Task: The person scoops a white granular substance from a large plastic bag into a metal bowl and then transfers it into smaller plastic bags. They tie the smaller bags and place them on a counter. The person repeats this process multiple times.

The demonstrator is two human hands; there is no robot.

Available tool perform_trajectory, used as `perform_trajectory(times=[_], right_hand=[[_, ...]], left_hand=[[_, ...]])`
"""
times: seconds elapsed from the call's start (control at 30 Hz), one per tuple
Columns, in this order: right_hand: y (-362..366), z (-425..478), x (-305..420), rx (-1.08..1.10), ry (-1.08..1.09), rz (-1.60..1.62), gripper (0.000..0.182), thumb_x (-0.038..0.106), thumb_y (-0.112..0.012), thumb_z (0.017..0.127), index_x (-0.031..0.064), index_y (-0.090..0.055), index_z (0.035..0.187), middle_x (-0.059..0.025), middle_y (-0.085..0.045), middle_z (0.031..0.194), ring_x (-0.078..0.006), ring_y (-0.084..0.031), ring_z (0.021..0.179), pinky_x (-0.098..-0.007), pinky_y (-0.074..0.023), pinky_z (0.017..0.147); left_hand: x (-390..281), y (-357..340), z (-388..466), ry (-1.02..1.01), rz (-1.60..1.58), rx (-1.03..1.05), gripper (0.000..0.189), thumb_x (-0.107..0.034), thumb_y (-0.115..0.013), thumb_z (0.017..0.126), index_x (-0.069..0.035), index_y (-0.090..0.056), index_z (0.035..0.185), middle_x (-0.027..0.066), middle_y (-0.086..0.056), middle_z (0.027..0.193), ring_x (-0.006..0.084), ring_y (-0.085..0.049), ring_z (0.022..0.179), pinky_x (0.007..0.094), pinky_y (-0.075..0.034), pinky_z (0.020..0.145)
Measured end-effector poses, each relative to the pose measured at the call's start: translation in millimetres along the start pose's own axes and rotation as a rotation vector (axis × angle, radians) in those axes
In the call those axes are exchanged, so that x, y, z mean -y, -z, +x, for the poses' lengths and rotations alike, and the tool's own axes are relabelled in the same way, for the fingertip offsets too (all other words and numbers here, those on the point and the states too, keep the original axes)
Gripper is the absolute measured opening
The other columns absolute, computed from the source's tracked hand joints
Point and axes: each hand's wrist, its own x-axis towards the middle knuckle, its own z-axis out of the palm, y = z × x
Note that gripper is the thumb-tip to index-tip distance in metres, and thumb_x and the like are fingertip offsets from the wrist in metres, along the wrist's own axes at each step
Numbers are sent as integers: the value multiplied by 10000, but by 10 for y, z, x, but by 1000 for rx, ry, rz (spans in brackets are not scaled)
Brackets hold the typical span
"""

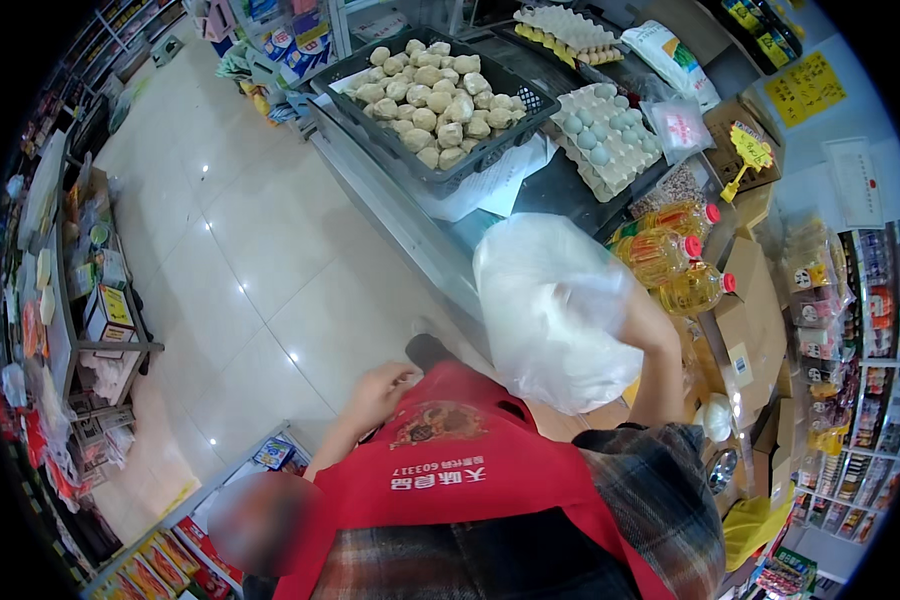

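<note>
A large white plastic bag (547, 307) hangs before me at the edge of the display counter. My right hand (621, 304) grips its upper right part; thin blurred film covers the fingers, and the bag's contents are hidden. My left hand (379, 394) is low beside the red apron (457, 427), fingers loosely curled, nothing visible in it. Just past the bag on the right, cooking oil bottles (656, 255) with red caps stand together. Behind it lies a cardboard egg tray (607, 139) with pale blue-green eggs (598, 155).
A black plastic crate (450, 176) of round, beige, coated lumps (427, 97) sits on the counter. Behind are more egg trays (566, 26) and a white sack (671, 60). Cardboard boxes (750, 330) stand right. Shelving (75, 262) lines the left beyond the tiled floor (262, 247).
</note>
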Motion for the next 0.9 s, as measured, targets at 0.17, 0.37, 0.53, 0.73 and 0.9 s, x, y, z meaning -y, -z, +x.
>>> perform_trajectory(times=[0.17,0.37,0.53,0.73,0.9], right_hand=[[-42,451,206,616,35,-8,153,81,-598,703,38,-618,848,-123,-624,756,-266,-602,737,-328,-455,669],[750,852,224,-74,-61,18,151,29,-617,688,12,-611,838,-71,-634,781,-154,-599,734,-286,-471,670],[1116,1182,986,-187,-218,-299,249,102,-606,743,27,-565,977,-122,-623,865,-219,-599,794,-317,-467,713],[980,2238,2423,82,-144,-583,375,190,-594,808,43,-509,1143,-183,-610,965,-296,-599,866,-354,-463,765],[395,3412,3583,180,60,-826,289,245,-544,823,78,-567,1057,-157,-626,894,-312,-593,834,-382,-446,715]], left_hand=[[1139,420,-205,412,272,42,256,-150,-615,747,-45,-596,979,133,-619,851,269,-609,785,352,-479,688],[2230,814,-1029,831,120,-119,259,-206,-615,728,-62,-629,943,138,-650,816,264,-634,737,355,-494,684],[3004,650,-1511,988,-330,-378,243,-192,-550,735,-38,-655,893,106,-640,697,182,-622,561,317,-500,538],[3963,368,-1945,871,-286,-6,269,-252,-531,748,-64,-662,890,83,-646,747,182,-616,612,333,-485,522],[4407,1135,-2358,1105,-508,-485,315,-337,-538,764,-60,-675,827,139,-648,780,254,-626,694,386,-486,645]])
